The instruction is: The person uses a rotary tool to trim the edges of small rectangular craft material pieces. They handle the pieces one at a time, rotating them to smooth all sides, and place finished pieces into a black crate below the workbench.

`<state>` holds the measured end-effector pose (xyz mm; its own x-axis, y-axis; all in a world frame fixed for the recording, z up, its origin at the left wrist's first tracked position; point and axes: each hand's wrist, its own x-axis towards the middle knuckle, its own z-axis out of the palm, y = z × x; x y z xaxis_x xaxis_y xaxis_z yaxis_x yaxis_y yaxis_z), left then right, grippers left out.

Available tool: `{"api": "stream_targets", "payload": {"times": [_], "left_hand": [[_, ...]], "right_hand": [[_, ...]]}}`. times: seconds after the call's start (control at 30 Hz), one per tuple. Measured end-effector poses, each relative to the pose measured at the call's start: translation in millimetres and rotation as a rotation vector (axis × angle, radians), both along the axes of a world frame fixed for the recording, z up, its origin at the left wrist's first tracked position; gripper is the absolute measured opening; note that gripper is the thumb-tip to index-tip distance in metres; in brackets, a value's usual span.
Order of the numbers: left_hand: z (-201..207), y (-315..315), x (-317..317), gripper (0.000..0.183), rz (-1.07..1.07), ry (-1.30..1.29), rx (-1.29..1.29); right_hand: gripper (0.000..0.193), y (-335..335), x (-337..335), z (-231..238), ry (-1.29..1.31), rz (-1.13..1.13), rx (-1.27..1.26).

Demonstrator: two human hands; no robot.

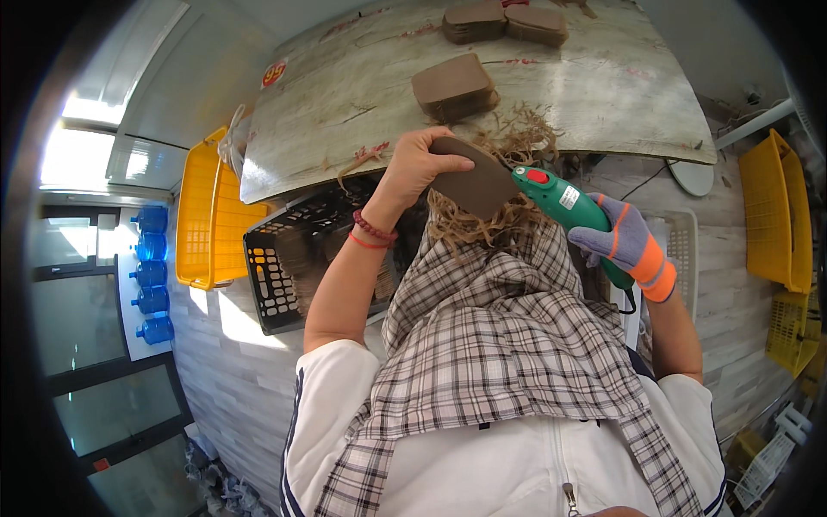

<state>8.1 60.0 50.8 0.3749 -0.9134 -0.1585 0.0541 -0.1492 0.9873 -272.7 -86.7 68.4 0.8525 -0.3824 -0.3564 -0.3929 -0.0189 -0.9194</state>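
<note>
My bare left hand (pixel 419 165) grips a flat brown piece (pixel 475 183) with rounded corners, thumb on its upper face, at the table's near edge. A grey and orange glove covers my right hand (pixel 622 239), which is wrapped round a green corded power tool (pixel 560 198) with a red switch. The tool's front end meets or nearly meets the piece's right edge; the exact contact is too small to tell. Curly brown trimmings (pixel 525 136) lie beyond the piece on the table. More trimmed strips (pixel 469 226) rest on the checked apron (pixel 508 345) over my lap.
Stacks of similar brown pieces (pixel 454 86) stand on the worn table (pixel 327 95), with two more stacks (pixel 474 21) farther back. Below its left edge sits a black crate (pixel 271 276) holding brown pieces. Yellow crates (pixel 207 224) flank both sides; a white basket (pixel 685 250) is at right.
</note>
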Motion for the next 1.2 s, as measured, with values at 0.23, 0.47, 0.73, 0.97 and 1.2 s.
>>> {"api": "stream_targets", "payload": {"times": [0.23, 0.47, 0.73, 0.97, 1.2], "left_hand": [[3, -5, -8, 0.02, -0.189, -0.172, 0.13], [-7, -6, 6, 0.026, -0.261, -0.194, 0.162], [-51, 33, 134, 0.045, 0.606, -0.081, 0.157], [-52, -51, 125, 0.069, 0.353, -1.334, 0.083], [-27, -83, 114, 0.075, 0.027, -1.159, 0.34]], "right_hand": [[0.048, 4, 13, -1, 0.031, 0.043, -0.022], [0.045, 13, 38, -8, -0.081, 0.007, 0.021], [0.04, 5, 17, -23, -0.033, -0.194, 0.047], [0.043, 7, 4, -29, -0.012, -0.294, 0.03], [0.044, 13, -2, -36, 0.002, -0.261, -0.071]]}}
